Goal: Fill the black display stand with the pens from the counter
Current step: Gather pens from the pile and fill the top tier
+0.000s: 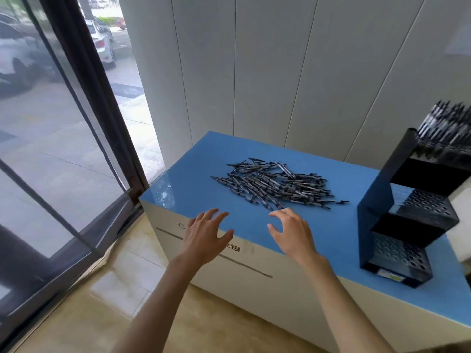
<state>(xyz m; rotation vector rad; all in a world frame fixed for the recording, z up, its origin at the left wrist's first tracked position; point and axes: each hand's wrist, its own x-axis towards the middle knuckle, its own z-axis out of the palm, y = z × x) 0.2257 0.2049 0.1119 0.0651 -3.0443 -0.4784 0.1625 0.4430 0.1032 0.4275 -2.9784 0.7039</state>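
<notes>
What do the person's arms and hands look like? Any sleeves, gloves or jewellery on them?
Both arms are bare along all that shows: no sleeves in view. The left hand and the right hand wear no gloves, and no rings, watch or bracelet can be seen on the fingers or wrists. No markings show on them either.

The black stand (407,215) is cut off by the right edge, its top-tier pens (446,123) blurred. Pens in the pile (277,184) are too small to tell apart.

Glossy blue counter (204,159); black plastic display stand (374,215).
</notes>
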